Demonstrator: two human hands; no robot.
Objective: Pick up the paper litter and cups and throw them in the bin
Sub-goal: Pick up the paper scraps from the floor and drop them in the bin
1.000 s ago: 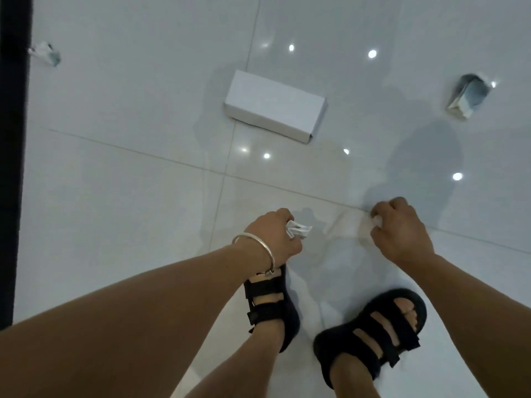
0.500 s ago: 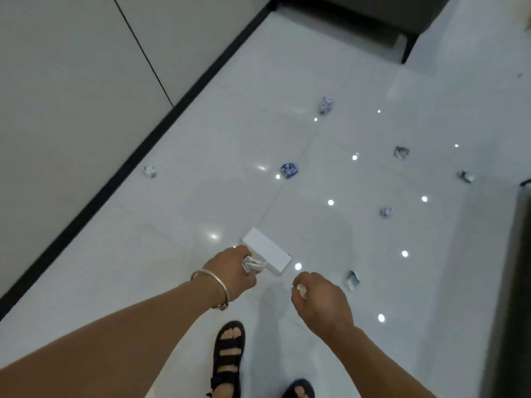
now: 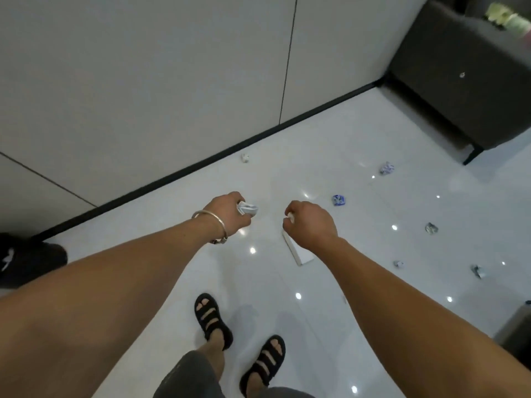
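Note:
My left hand (image 3: 230,212), with a silver bangle on the wrist, is closed around a crumpled white paper scrap (image 3: 247,209) that sticks out past the fingers. My right hand (image 3: 309,224) is a fist with a small bit of white paper (image 3: 290,216) showing at the thumb. Both hands are held out above the glossy white floor. A white box (image 3: 298,252) lies on the floor, partly hidden under my right hand. Several crumpled papers lie scattered: a blue one (image 3: 339,200), one (image 3: 386,168) near the sofa, one (image 3: 245,158) by the wall, others (image 3: 431,228) to the right.
A pale wall with a black skirting (image 3: 172,175) runs diagonally on the left. A dark grey sofa (image 3: 459,81) stands at the top right. A black shoe (image 3: 26,261) sits at the left edge. A dark object (image 3: 517,328) is at the right edge. My sandalled feet (image 3: 212,317) stand below.
I have risen from a crouch and the view has swung left toward the wall. Both hands lifted off the floor, still clutching their paper. The white box stayed on the floor.

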